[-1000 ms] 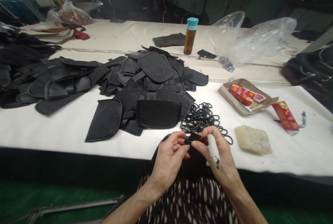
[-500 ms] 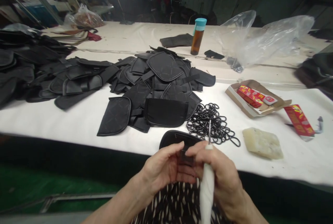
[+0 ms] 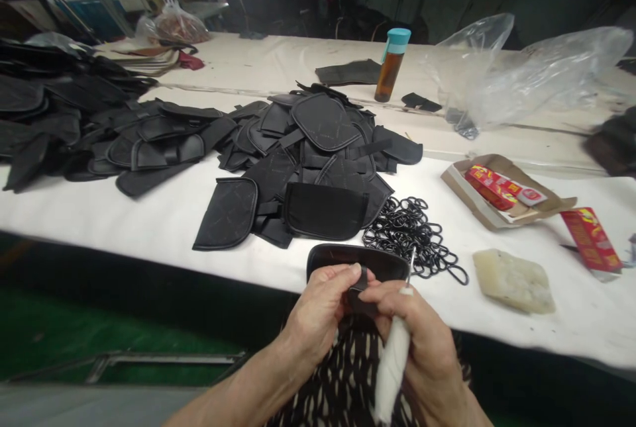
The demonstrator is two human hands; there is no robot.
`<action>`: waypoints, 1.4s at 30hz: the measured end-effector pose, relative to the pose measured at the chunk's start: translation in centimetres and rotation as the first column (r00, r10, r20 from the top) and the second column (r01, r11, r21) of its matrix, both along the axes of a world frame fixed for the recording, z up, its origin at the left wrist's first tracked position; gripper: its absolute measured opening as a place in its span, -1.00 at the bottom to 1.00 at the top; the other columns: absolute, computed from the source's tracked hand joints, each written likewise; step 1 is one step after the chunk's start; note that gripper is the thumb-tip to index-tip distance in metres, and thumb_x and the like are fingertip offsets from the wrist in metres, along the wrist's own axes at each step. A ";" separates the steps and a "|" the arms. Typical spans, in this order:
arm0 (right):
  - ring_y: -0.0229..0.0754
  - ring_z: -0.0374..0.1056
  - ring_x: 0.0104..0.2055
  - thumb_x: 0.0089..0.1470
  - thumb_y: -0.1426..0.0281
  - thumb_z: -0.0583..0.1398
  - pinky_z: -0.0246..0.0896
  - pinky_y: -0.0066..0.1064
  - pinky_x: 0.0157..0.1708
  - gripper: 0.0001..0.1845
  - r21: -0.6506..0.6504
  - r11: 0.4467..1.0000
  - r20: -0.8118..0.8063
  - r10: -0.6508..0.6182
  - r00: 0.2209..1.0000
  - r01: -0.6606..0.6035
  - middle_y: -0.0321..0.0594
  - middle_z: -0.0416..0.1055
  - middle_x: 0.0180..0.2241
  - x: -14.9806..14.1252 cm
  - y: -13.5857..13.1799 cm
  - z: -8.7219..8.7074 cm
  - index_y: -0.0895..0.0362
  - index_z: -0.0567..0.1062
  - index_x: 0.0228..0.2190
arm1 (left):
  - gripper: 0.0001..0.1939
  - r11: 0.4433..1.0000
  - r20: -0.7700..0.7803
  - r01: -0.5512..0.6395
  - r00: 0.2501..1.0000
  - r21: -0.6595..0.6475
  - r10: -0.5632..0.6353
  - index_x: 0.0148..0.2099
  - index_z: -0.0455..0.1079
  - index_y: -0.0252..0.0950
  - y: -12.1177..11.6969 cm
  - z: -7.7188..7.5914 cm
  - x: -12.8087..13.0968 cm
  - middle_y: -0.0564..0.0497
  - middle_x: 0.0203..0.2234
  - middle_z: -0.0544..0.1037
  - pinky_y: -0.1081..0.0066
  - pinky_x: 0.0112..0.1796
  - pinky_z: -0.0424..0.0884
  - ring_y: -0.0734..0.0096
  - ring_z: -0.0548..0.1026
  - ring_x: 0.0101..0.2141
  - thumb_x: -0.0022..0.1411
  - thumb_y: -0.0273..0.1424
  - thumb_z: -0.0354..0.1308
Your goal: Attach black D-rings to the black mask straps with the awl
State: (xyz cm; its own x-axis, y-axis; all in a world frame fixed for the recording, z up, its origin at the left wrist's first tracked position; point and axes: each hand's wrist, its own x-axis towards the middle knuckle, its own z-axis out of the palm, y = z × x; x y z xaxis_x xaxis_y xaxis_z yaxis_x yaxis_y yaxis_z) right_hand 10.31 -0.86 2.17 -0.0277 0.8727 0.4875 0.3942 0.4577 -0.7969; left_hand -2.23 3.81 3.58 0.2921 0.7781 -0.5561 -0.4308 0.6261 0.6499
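The left hand (image 3: 320, 308) is closing its thumb and fingers on a short black strap (image 3: 362, 278); the right hand (image 3: 422, 331) is bringing its thumb and forefinger to the strap's lower part, its fingers curling in, while also gripping a white-handled tool (image 3: 391, 371) (whose thin metal tip is pointing up and away from the person); the black padded piece (image 3: 338, 256) is lying at the near edge of the white table (image 3: 169, 225), partly behind the hands; black rings (image 3: 410, 235) are lying in a loose heap just beyond the right hand; a pile of black pieces (image 3: 318, 122) is spreading across the table beyond; a yellowish block (image 3: 514, 281) is resting right of the rings; a cardboard box (image 3: 467, 202) is sitting behind the block, holding red packets (image 3: 491, 185).
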 end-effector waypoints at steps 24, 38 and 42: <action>-0.28 0.36 -0.54 0.08 0.39 0.09 0.27 -0.54 -0.56 -0.95 -0.411 0.863 0.092 -0.281 0.955 0.293 -0.34 0.43 -0.49 -0.6 0.8 0.4 0.04 0.25 -0.38 | -0.74 0.968 -0.122 0.050 0.992 0.247 -0.020 -0.38 0.47 -0.37 -1.4 -1.0 0.8 0.04 -0.59 0.43 0.45 -0.35 0.27 0.44 0.37 -0.46 0.13 -0.25 0.15; -0.29 0.33 -0.55 0.10 0.36 0.09 0.24 -0.55 -0.58 -0.92 -0.440 0.851 0.103 -0.271 0.957 0.288 -0.37 0.40 -0.53 -0.5 1.0 0.4 0.03 0.23 -0.39 | -0.74 0.969 -0.130 0.059 0.991 0.241 -0.028 -0.31 0.49 -0.35 -1.7 -1.4 1.0 0.06 -0.55 0.44 0.47 -0.37 0.23 0.51 0.30 -0.49 0.21 -0.25 0.09; -0.29 0.33 -0.55 0.09 0.35 0.09 0.23 -0.56 -0.58 -0.92 -0.443 0.849 0.104 -0.271 0.957 0.288 -0.37 0.40 -0.53 -0.6 1.1 0.6 0.03 0.23 -0.40 | -0.74 0.972 -0.117 0.053 0.993 0.229 -0.026 -0.29 0.48 -0.35 -1.8 -1.6 1.0 0.05 -0.54 0.46 0.47 -0.37 0.23 0.50 0.32 -0.47 0.21 -0.26 0.10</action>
State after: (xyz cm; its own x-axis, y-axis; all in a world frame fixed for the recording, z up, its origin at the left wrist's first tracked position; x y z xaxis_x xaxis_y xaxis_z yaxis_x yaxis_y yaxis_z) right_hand 9.67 0.25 2.82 0.2404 0.9697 0.0444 0.4836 -0.0800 -0.8716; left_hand -1.19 2.02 2.02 0.2711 0.8785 -0.3933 -0.3242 0.4681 0.8221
